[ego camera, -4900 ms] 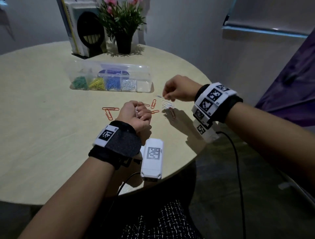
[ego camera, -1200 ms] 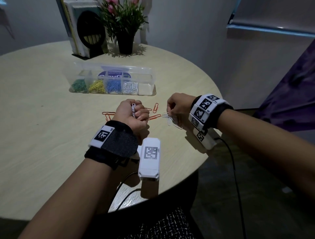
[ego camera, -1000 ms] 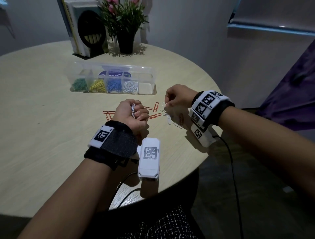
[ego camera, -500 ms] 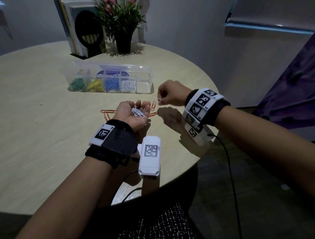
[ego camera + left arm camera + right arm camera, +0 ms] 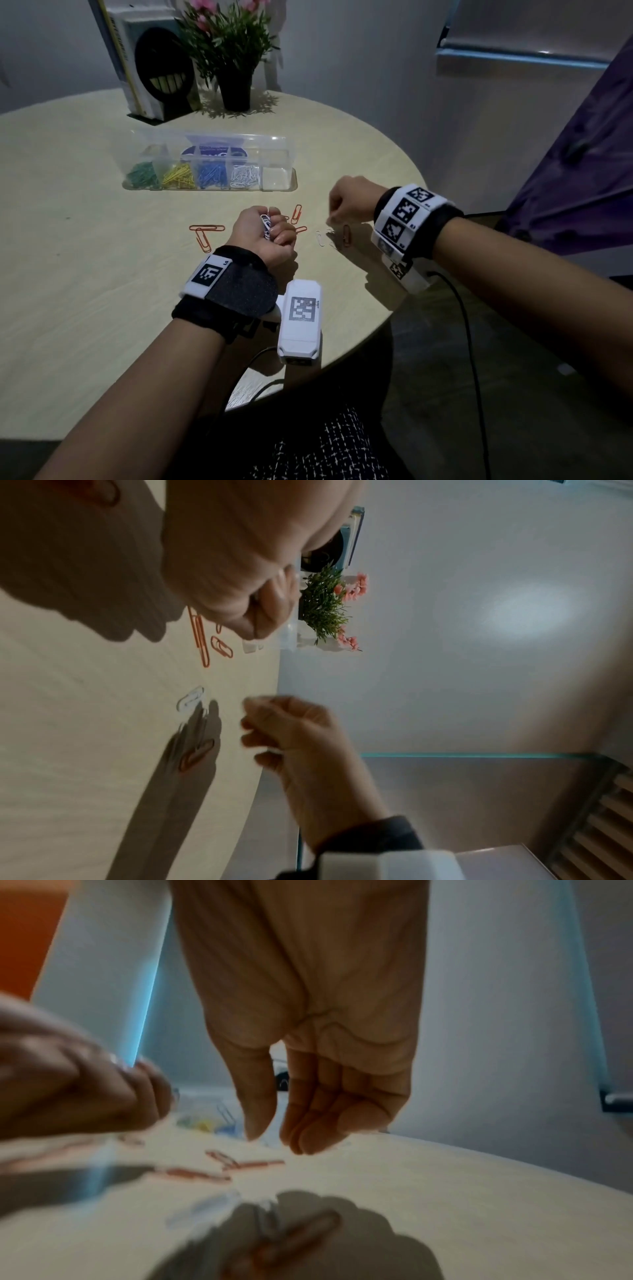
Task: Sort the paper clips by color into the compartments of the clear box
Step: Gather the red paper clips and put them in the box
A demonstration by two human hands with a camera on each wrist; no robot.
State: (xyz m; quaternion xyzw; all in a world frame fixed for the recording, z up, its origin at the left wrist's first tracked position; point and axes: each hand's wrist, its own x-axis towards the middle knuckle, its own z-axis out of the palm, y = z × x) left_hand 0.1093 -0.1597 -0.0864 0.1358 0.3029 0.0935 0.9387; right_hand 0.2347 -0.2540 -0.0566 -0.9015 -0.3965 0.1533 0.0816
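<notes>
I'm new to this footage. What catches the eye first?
The clear box at mid-table, with green, yellow, blue and white clips in separate compartments. Nearer, the left hand grips a bunch of white clips, with orange clips scattered around it. The right hand hovers beside it.
</notes>
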